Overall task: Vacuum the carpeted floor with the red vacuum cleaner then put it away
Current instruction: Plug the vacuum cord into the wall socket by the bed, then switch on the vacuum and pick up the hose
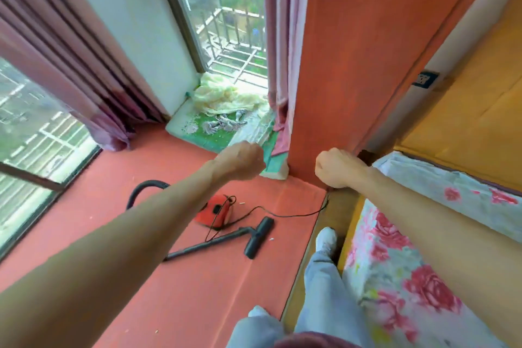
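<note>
Vacuum cleaner: the red vacuum cleaner sits on the carpet in the middle of the floor, partly hidden behind my left forearm; I have hold of none of it.

Handling: I judge the small canister light enough to lift one-handed by its top, hard-shelled and not fragile.

Wand: the dark wand lies flat on the carpet just near of the canister, its floor head at the right end. Stiff and rigid, I reckon; the place to grip is the near-left end, where the hose arcs back to the body.

Cord: a thin black power cord trails right from the canister to the carpet's edge beside the bed. Limp and a snag risk; I would keep it clear of my feet.

Left hand: my left hand is raised above the floor, fingers curled into a loose fist, holding nothing I can see.

Right hand: my right hand is likewise curled shut, up by the red wall corner; whether it grips anything I cannot tell.

Debris: pale crumbs dot the carpet, so vacuuming looks not yet done.

Far side: a cluttered window ledge with crumpled cloth.
</note>
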